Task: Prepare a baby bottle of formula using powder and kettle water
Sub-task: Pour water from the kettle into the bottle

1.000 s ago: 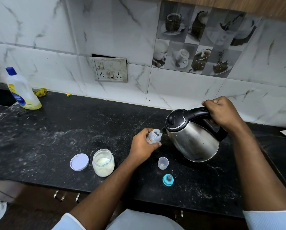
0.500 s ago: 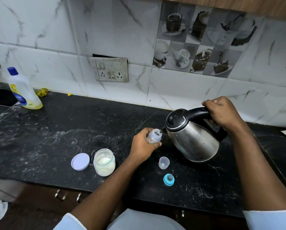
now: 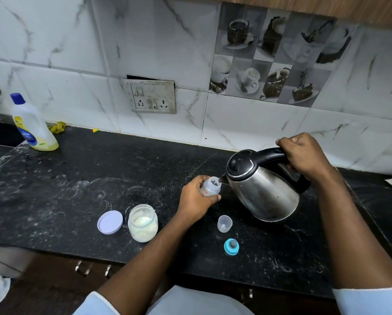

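Small clear bottle (image 3: 211, 187) uncapped beneath tilted steel kettle (image 3: 265, 189) spout, open powder jar (image 3: 143, 223) nearby

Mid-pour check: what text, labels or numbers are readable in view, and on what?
Baby bottle: orange print on its side, too blurred to read.
Yellow cleaner bottle: blue label, lettering too small to read.
Kettle, powder jar, switch plate: no text visible.

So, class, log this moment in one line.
step: water pour | left hand: holds baby bottle | right hand: tilts kettle, spout at bottle mouth | powder jar: open
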The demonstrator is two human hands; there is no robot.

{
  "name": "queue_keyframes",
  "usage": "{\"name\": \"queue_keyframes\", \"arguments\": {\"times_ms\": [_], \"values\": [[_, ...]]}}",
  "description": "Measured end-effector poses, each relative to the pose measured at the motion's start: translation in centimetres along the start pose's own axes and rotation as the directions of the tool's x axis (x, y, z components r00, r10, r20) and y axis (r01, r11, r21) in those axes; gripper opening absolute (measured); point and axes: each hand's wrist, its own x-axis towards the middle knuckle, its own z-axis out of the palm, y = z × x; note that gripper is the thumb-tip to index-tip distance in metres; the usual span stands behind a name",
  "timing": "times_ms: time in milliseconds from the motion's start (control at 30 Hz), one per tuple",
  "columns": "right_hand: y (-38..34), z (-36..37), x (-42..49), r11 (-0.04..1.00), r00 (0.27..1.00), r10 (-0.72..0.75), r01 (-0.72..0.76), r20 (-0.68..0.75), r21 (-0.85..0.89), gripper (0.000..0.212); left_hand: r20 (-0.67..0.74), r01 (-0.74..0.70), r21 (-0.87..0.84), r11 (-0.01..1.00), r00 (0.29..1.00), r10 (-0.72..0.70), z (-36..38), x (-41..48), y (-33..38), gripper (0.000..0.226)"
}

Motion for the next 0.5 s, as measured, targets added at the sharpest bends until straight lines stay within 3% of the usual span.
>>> {"name": "queue_keyframes", "arguments": {"times_ms": [500], "values": [[-0.11, 0.15, -0.05, 1.0, 1.0, -0.007, 0.007, -0.001, 0.021, 0.051, -0.002, -0.003, -0.012, 1.0, 1.0, 0.003, -0.14, 0.14, 0.24, 0.053]]}}
